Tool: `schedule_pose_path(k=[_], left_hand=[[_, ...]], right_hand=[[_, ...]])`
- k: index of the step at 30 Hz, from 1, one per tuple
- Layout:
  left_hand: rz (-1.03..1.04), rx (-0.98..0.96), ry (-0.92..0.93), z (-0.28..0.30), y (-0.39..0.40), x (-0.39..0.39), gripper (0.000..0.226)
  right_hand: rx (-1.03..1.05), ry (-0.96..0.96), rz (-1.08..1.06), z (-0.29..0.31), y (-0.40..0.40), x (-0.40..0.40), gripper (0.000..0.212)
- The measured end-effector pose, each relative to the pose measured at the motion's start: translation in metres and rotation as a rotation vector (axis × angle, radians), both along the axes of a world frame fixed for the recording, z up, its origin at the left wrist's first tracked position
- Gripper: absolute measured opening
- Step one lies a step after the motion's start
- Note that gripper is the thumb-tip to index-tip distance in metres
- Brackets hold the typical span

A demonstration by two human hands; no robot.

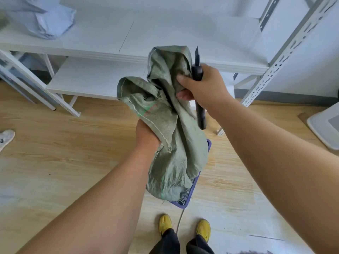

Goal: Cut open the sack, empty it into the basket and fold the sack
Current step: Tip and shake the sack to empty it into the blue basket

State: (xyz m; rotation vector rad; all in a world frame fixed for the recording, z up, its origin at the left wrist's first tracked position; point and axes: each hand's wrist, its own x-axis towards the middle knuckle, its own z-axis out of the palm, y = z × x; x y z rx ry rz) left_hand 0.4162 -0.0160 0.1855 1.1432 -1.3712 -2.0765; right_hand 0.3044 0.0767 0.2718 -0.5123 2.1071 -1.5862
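Note:
A crumpled green woven sack (pixel 174 143) hangs upside down over a blue basket (pixel 192 189) on the floor, hiding most of it. My left hand (pixel 147 135) grips the sack from below on its left side. My right hand (pixel 200 83) pinches the sack's upper folds and also holds a black utility knife (pixel 199 85), blade pointing up. The sack's lower end reaches into the basket, where some small items show near the front rim.
White metal shelving (pixel 110 52) stands right behind the sack, with an angled post (pixel 286 52) at right. A pale bundle (pixel 45 21) lies on the shelf top left. My yellow shoes (pixel 183 228) stand close to the basket. A white object (pixel 324 127) sits on the floor at right.

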Motion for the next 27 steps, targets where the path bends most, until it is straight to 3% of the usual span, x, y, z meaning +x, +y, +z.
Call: schedule_pose_path(k=[1, 4, 5, 7, 8, 10, 12, 14, 16, 19, 21, 24, 27], left_hand=[[-0.034, 0.032, 0.010, -0.001, 0.004, -0.003, 0.034], [-0.091, 0.052, 0.045, 0.010, 0.017, 0.003, 0.020], [-0.167, -0.055, 0.036, 0.014, 0.021, 0.004, 0.019], [-0.309, -0.313, -0.065, 0.014, 0.025, 0.003, 0.039], [-0.343, -0.413, -0.114, 0.017, 0.029, 0.001, 0.035], [-0.201, -0.607, -0.239, 0.019, 0.026, 0.000, 0.030], [-0.050, -0.500, -0.309, 0.021, 0.024, -0.001, 0.012], [-0.029, -0.431, -0.396, 0.018, 0.020, -0.002, 0.011], [-0.085, -0.372, -0.467, 0.017, 0.020, -0.002, 0.014], [-0.076, -0.187, -0.466, 0.012, 0.021, -0.002, 0.041], [-0.047, -0.108, -0.436, 0.012, 0.023, 0.001, 0.049], [-0.007, -0.078, -0.417, 0.013, 0.020, 0.002, 0.043], [-0.007, -0.198, -0.261, 0.019, 0.016, 0.001, 0.040]], right_hand=[[0.003, -0.016, 0.015, 0.002, 0.001, -0.001, 0.021], [0.276, 0.008, 0.104, 0.001, 0.009, -0.002, 0.015], [0.309, 0.018, 0.142, 0.000, 0.010, -0.002, 0.018], [0.262, 0.007, 0.237, 0.002, 0.010, 0.002, 0.021], [0.236, 0.005, 0.302, 0.004, 0.009, 0.004, 0.023], [0.167, -0.037, 0.386, 0.005, 0.010, 0.008, 0.029], [0.044, -0.128, 0.306, -0.004, 0.014, 0.007, 0.040], [0.007, -0.156, 0.203, -0.019, 0.021, 0.004, 0.053], [0.124, -0.119, 0.210, -0.037, 0.030, 0.007, 0.063], [0.354, -0.045, 0.304, -0.058, 0.039, 0.022, 0.069], [0.365, -0.046, 0.310, -0.069, 0.040, 0.033, 0.061], [0.390, 0.061, 0.273, -0.075, 0.034, 0.040, 0.024], [0.352, 0.136, 0.176, -0.075, 0.026, 0.040, 0.024]])
